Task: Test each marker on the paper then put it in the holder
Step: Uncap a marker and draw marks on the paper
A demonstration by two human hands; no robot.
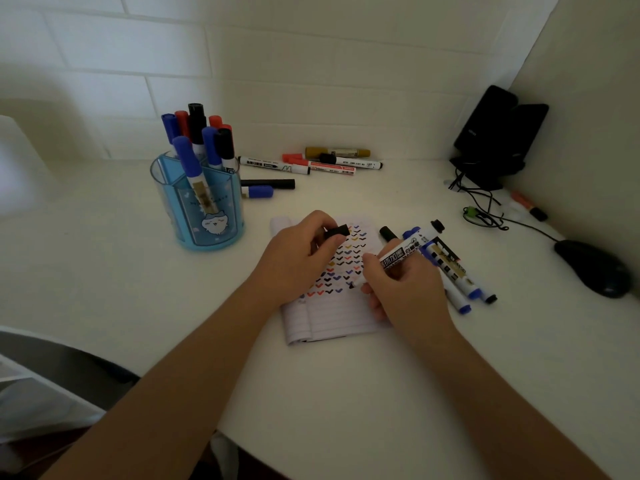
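Pressing marker (403, 252) seemingly onto paper (332, 318)

One wide-angle camera sits on the person's head and looks forward and down at a white desk (138, 299) from close range. Both forearms (207, 358) enter from the bottom edge; the left hand (298, 261), holding a cap (336, 231), and the right hand (405, 292), holding a marker (403, 254), meet over the paper (332, 317) just below centre. The holder (204, 209) stands at upper left, the wall (311, 64) fills the top of the frame

White desk (104, 265), tiled wall (277, 64), dim light
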